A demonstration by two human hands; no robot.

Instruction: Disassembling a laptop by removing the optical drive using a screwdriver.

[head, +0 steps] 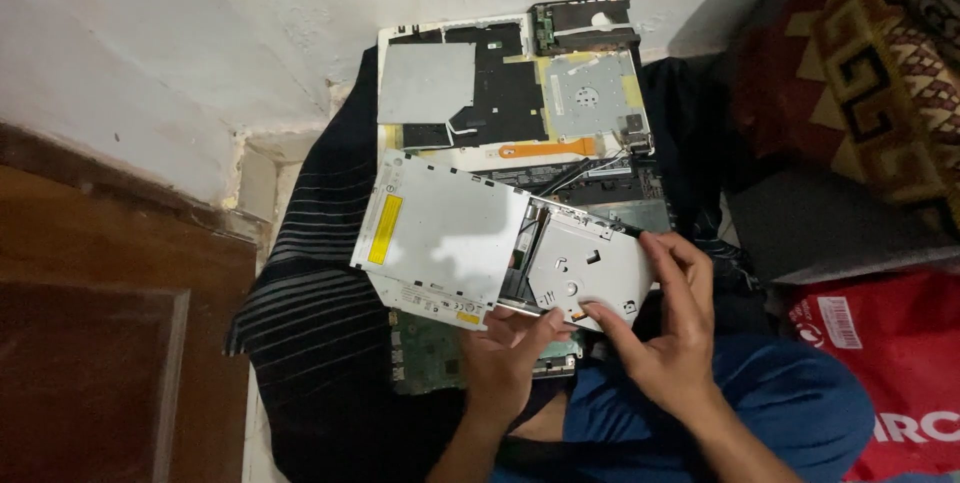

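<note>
A flat silver optical drive [440,233] with a yellow sticker is held up over my lap, its tray [585,268] slid partly out to the right. My left hand [510,348] grips the drive's lower edge near the seam between body and tray. My right hand [665,328] holds the tray's right end, thumb under and fingers along its edge. Behind the drive lies an opened white laptop base [500,88] showing black shielding, a metal plate and an orange ribbon.
A green circuit board [425,358] lies under the drive on a dark striped cloth [310,293]. A white wall rises at the back, a brown wooden surface [100,343] at left. A patterned red fabric [850,53] and a red bag [890,343] are at right.
</note>
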